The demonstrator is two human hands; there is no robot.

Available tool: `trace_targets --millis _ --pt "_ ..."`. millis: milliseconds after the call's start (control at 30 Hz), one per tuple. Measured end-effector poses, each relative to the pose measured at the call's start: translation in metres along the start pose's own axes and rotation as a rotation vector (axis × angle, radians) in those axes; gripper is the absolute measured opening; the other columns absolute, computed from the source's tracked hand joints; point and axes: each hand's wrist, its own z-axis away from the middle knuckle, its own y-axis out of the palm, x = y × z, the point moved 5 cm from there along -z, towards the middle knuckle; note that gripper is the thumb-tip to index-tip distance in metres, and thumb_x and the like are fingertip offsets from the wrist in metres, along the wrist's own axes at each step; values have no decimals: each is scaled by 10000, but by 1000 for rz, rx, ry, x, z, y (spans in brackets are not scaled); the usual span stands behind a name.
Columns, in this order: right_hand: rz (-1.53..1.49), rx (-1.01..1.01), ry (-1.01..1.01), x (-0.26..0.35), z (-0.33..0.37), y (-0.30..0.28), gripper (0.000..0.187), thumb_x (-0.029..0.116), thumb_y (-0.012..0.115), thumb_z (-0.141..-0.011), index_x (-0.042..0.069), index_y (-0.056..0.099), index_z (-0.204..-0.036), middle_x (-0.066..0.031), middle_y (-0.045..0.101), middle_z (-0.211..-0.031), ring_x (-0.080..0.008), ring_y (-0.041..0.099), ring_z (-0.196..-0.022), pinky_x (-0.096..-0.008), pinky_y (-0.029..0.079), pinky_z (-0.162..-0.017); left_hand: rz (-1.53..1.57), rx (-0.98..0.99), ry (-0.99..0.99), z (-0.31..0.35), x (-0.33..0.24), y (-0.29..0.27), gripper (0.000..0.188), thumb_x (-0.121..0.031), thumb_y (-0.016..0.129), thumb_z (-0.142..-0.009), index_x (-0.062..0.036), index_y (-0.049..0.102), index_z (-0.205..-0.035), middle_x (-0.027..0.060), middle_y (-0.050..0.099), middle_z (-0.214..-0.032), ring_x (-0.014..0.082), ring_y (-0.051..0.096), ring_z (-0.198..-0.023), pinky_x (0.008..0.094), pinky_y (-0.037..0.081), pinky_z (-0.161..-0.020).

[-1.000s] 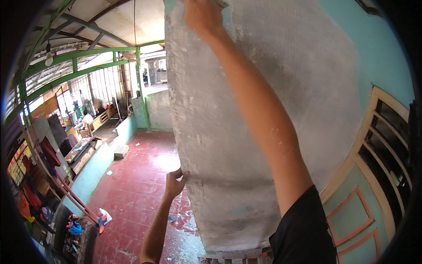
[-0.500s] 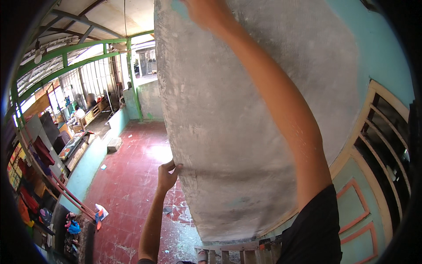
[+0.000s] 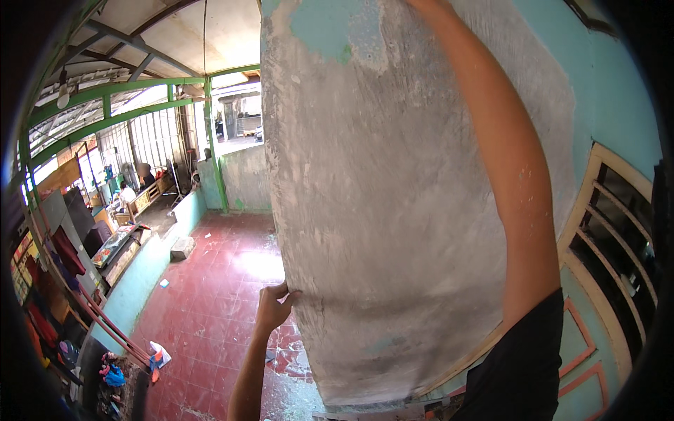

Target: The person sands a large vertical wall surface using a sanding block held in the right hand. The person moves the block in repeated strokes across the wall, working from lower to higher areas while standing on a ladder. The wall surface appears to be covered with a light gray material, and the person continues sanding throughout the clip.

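A tall grey plastered wall with worn blue-green paint patches near its top fills the middle. At its left edge is my left hand, closed with thumb and fingers gripping the corner. My right arm stretches up across the plaster. Only the wrist end of my right hand shows at the top rim; its fingers are cut off, so whether it holds anything is hidden.
Red floor tiles with white dust and debris lie below left. A low light-blue wall runs along them, a concrete block beside it. A barred window is at right. Blurry seated people are far left.
The view has tilted upward, so more of the wall's top paint patch shows. My right hand has moved right and mostly out of the picture. My left hand stays at the wall's edge.
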Motion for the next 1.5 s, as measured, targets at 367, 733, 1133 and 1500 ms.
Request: trace_targets --millis 367,733,1133,1500 --pt "-200 69 -150 53 70 -7 409 62 467 -917 51 602 -1303 -179 542 -1393 -357 490 -1300 -453 394 -1084 16 -21 107 0 22 -8 250 -75 696 -871 71 689 -1074 201 736 -967 228 721 -935 330 553 -803" --pt "-267 181 -239 52 102 -41 409 94 488 -915 99 613 -1304 -177 530 -1410 -371 507 -1283 -455 401 -1078 -25 -57 112 -2 6 -2 203 -42 688 -854 72 699 -1023 185 743 -882 208 731 -830 313 557 -734" --pt "3 89 -131 -25 -13 10 389 244 503 -976 44 594 -1297 -222 533 -1381 -416 544 -1179 -467 426 -1018 -3 16 27 -2 -1 -1 239 -24 694 -843 79 692 -1058 220 729 -974 244 717 -950 337 562 -826" --pt "-13 112 -150 6 18 1 381 133 493 -940 47 604 -1294 -197 542 -1386 -354 499 -1290 -443 401 -1078 34 29 66 -11 12 7 250 -41 696 -858 74 688 -1079 180 743 -957 193 713 -909 317 562 -780"
